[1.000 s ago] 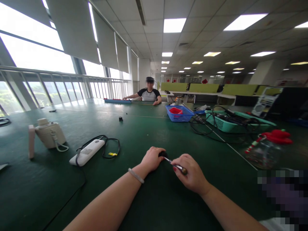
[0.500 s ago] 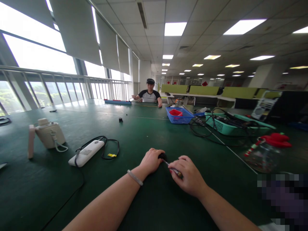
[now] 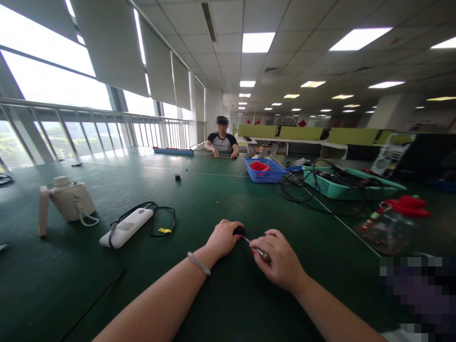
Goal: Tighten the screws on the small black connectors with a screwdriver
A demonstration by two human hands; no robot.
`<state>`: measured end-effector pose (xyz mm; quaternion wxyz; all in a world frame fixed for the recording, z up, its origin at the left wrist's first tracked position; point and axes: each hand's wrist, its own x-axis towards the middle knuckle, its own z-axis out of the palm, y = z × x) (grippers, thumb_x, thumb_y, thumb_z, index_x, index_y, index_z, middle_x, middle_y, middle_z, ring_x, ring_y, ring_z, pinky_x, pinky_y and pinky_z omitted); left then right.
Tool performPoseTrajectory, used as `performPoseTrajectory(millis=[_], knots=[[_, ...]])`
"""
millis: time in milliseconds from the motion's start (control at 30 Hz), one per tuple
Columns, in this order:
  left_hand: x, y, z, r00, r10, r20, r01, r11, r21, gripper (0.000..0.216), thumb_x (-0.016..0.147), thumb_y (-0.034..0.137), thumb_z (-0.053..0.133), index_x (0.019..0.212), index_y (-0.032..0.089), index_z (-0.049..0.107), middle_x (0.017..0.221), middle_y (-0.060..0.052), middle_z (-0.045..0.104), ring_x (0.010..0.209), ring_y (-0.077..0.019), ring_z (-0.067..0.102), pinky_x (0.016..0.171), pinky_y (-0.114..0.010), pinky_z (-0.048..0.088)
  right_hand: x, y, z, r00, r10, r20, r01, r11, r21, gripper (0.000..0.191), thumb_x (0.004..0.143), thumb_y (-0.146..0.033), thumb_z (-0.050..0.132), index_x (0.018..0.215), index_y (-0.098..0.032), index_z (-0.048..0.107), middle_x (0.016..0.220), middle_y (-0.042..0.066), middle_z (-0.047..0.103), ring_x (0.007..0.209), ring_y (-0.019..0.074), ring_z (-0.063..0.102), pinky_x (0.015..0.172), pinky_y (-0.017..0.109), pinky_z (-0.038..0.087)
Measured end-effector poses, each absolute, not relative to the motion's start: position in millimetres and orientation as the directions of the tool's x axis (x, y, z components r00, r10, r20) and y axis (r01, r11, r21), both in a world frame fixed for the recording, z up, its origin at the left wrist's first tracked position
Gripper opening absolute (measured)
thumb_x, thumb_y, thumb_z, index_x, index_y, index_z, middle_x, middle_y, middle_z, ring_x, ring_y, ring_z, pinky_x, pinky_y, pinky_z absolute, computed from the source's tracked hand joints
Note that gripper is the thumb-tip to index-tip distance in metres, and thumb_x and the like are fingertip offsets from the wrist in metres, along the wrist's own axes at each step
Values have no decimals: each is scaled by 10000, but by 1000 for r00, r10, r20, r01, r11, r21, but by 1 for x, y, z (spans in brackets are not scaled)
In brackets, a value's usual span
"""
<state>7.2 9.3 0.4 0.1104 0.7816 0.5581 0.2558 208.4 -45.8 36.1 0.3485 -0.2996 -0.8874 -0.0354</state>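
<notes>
My left hand (image 3: 223,237), with a pale bangle at the wrist, is closed on a small black object (image 3: 240,231) low over the green table. Fingers cover part of that object, so its kind is unclear. In my right hand (image 3: 278,261) is a screwdriver (image 3: 265,256), gripped with the fingers curled round it. Its thin metal shaft points up and left, and the tip meets the black object, though the exact contact is hidden. The handle's brownish-yellow end shows below the fingers.
On the left are a white power strip (image 3: 128,228) with a black cable and a beige bottle (image 3: 73,202). A small black piece (image 3: 177,177) lies ahead. Rightward stand a blue basket (image 3: 265,176), a green basket (image 3: 331,187) of cables and a red-lidded jar (image 3: 395,230). A person (image 3: 223,140) sits opposite.
My hands stay almost in place, the screwdriver still against the black object. Across the table, the person's outstretched arm has come in, and both their hands now rest near the table edge.
</notes>
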Motion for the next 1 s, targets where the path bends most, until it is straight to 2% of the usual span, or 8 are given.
performPoseTrajectory(millis=[300,467,567,667,1000], knots=[[7,10,-1,235,932,276,810,-345,475,393,830,276,600,1223,288,613,1137,-54,655,1156,-250,531,1024,-374,409,208,-45,35,-615,507,604,561,820,-118,134,911,-220,522,977,-214,639,897,31,689,804,181,595,935,416,358],[7,8,0,248,923,293,805,-365,468,404,823,236,589,1224,284,609,1120,-55,658,1144,-253,535,1011,-377,422,206,-45,34,-765,474,436,523,853,-10,163,886,-304,581,1012,-218,638,890,26,672,795,185,579,882,398,391],[7,7,0,228,930,289,806,-346,480,446,819,227,588,1262,284,580,1138,-63,646,1145,-255,538,1019,-386,416,206,-45,34,-796,476,373,518,855,13,193,862,-325,616,1029,-233,643,904,21,667,789,185,570,838,374,407],[7,7,0,200,940,276,805,-319,500,498,812,222,595,1305,275,541,1174,-72,629,1147,-250,545,1031,-380,407,206,-45,35,-783,493,380,532,846,0,183,873,-316,606,1037,-247,649,912,16,669,797,182,569,829,363,405],[6,11,-2,187,950,249,800,-294,522,415,801,242,621,1215,271,599,1138,-59,638,1131,-237,554,1025,-351,408,207,-44,35,-720,533,445,555,827,-91,176,910,-237,550,1052,-254,654,972,16,679,870,181,582,902,387,388]])
